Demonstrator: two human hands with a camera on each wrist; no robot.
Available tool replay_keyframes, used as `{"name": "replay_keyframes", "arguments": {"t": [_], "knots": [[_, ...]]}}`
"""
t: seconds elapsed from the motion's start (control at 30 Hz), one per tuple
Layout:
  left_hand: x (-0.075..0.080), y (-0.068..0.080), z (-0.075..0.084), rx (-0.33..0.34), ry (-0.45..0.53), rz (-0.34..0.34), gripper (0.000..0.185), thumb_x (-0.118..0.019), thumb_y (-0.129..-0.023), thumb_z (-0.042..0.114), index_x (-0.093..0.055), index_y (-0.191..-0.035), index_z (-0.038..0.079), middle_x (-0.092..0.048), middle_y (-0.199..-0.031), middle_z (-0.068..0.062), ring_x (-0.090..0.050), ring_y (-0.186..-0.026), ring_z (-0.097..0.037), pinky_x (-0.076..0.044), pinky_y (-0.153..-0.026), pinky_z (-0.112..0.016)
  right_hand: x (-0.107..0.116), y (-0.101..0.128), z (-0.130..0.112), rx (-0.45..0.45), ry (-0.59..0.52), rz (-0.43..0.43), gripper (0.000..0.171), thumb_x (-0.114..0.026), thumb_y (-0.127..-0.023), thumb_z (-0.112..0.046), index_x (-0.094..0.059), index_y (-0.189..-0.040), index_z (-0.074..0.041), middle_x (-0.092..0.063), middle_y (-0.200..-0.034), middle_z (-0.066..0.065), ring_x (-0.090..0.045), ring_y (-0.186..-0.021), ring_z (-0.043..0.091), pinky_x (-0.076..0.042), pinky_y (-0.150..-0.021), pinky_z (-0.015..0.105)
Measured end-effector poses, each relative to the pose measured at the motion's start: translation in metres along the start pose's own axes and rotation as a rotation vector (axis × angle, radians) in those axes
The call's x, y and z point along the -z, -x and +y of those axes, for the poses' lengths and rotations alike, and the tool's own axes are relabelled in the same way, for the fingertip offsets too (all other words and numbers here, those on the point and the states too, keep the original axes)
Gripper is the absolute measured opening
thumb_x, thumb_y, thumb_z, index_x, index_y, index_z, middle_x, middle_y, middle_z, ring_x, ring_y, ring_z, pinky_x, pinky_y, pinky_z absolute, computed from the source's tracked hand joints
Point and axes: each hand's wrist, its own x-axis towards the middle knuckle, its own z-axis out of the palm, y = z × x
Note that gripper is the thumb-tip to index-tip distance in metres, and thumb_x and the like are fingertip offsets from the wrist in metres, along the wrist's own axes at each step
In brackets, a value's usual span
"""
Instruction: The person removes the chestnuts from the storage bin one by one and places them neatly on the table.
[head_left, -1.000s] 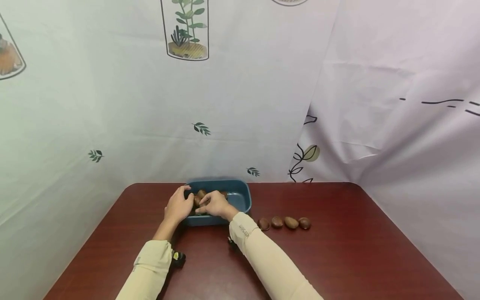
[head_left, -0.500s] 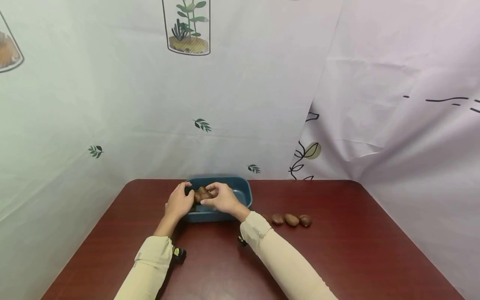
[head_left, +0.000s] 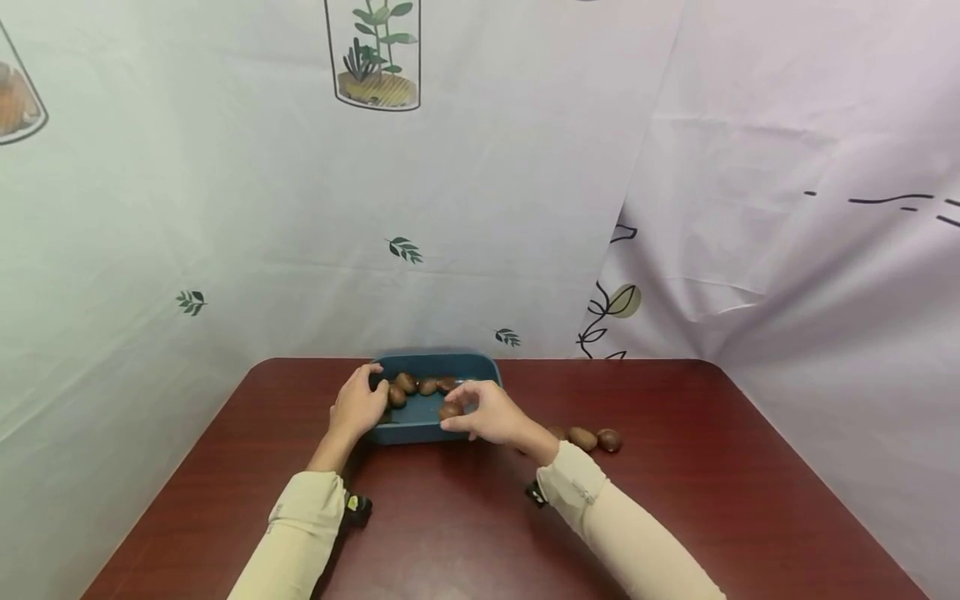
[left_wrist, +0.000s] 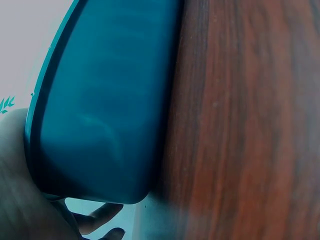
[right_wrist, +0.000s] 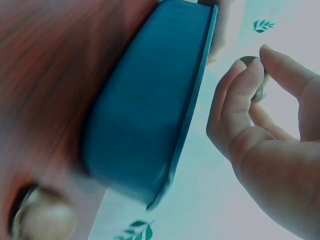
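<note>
Your right hand (head_left: 491,414) pinches one brown nut (head_left: 450,410) between thumb and fingertips, holding it over the near right part of the blue tray (head_left: 480,372), just inside the tray's near rim. The right wrist view shows the same pinch from below, the nut (right_wrist: 257,85) caught between thumb and forefinger beside the tray's outer wall (right_wrist: 150,115). Your left hand (head_left: 358,407) grips the tray's left end, fingers curled over the rim; the left wrist view shows only the tray's wall and a little of the palm. The tray's long axis runs side to side between your two hands. Three more nuts (head_left: 420,386) lie in a row inside the tray, beyond the held one and nearer your left hand. To the right of your right hand, a short row of nuts (head_left: 592,438) lies on the dark red table (head_left: 712,500), running side to side, well apart from your left hand, so your right hand is the nearer one. Compared with half a second ago, your right hand has moved rightward and toward you, away from the cluster beside your left hand, carrying the nut with it; your left hand has stayed put.
</note>
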Motion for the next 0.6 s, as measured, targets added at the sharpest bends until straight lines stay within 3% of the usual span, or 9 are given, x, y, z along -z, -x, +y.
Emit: {"name": "replay_keyframes", "arguments": {"t": [0.23,0.4,0.6], "knots": [[0.000,0.000,0.001,0.003,0.012,-0.004,0.045,-0.042,-0.102,0.029,-0.046,-0.145,0.013,-0.039,-0.154,-0.012,-0.045,-0.131,-0.041,-0.030,-0.097,-0.069,0.016,0.029,0.016,-0.008,0.072,-0.070,0.027,-0.080,-0.083,-0.011,-0.070,-0.106,-0.004,-0.067,-0.093,0.005,-0.065,-0.063,0.031,-0.056,-0.059,0.048],[0.000,0.001,0.000,0.002,0.015,-0.016,0.046,-0.042,-0.102,0.029,-0.045,-0.145,0.013,-0.038,-0.155,-0.012,-0.044,-0.132,-0.042,-0.029,-0.098,-0.070,0.024,0.050,0.030,-0.031,0.107,-0.119,0.026,-0.081,-0.081,-0.010,-0.070,-0.103,-0.002,-0.065,-0.078,0.003,-0.064,-0.059,0.020,-0.056,-0.054,0.040],[0.000,0.000,0.000,0.005,0.024,-0.012,0.046,-0.042,-0.102,0.029,-0.046,-0.145,0.013,-0.039,-0.154,-0.012,-0.042,-0.133,-0.041,-0.028,-0.099,-0.070,0.033,0.069,0.045,-0.061,0.133,-0.094,0.024,-0.082,-0.079,-0.007,-0.069,-0.098,-0.001,-0.063,-0.075,0.003,-0.063,-0.054,0.016,-0.055,-0.051,0.033]]}}
